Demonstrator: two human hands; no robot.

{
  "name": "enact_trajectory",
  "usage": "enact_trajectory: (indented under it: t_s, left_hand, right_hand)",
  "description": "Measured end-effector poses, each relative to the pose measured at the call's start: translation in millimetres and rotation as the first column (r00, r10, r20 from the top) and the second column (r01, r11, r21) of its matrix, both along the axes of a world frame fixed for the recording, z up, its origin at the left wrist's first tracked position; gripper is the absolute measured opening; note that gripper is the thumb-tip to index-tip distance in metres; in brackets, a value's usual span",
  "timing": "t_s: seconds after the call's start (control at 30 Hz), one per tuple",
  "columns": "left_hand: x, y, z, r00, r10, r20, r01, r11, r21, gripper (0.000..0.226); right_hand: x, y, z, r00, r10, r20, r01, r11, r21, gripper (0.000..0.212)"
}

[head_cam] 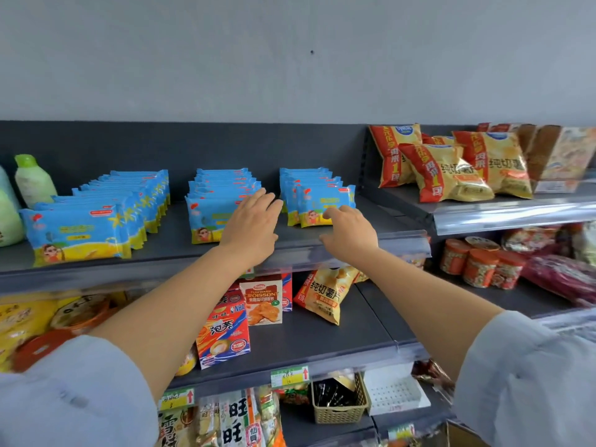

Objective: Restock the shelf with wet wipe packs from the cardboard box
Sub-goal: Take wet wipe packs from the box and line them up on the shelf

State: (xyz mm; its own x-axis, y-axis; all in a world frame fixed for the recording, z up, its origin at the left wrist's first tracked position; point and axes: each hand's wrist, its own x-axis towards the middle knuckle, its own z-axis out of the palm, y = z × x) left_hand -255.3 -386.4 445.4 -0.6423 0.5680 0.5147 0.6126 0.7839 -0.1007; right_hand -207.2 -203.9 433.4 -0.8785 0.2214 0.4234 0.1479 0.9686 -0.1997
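Note:
Blue and yellow wet wipe packs stand upright in three rows on the dark top shelf point(174, 250): a long left row point(77, 233), a middle row point(213, 208) and a short right row point(317, 201). My left hand point(253, 225) reaches over the shelf edge with straight fingers, in front of the middle row's front pack. My right hand point(350, 230) hovers just before the right row's front pack, fingers loosely bent, holding nothing. A brown corner at the bottom right may be the cardboard box point(464, 435).
Pale green bottles point(34, 182) stand at the top shelf's left end. Red and yellow chip bags point(448, 169) fill the neighbouring shelf on the right. Snack cartons point(225, 327) and a chip bag point(325, 295) sit on the shelf below; a beige basket point(338, 403) sits lower.

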Motion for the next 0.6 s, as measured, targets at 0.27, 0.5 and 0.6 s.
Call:
enact_trajectory:
  t_s: [0.27,0.5,0.6]
  left_hand:
    - [40,65,-17,0.984,-0.179,-0.015,0.178,0.983,-0.052,0.05]
    - [80,140,-47,0.96,-0.277,0.051,0.28,0.957,-0.078,0.046]
    - [99,174,-67,0.954,-0.284,0.097,0.292,0.953,-0.081,0.043]
  right_hand:
    - [64,60,-21,0.986,-0.164,0.041,0.161,0.984,0.07,0.04]
    - [132,125,-46,0.941,-0.305,0.144,0.292,0.951,0.106,0.044]
    - [163,154,-62,0.924,-0.331,0.193,0.309,0.942,0.134,0.047]
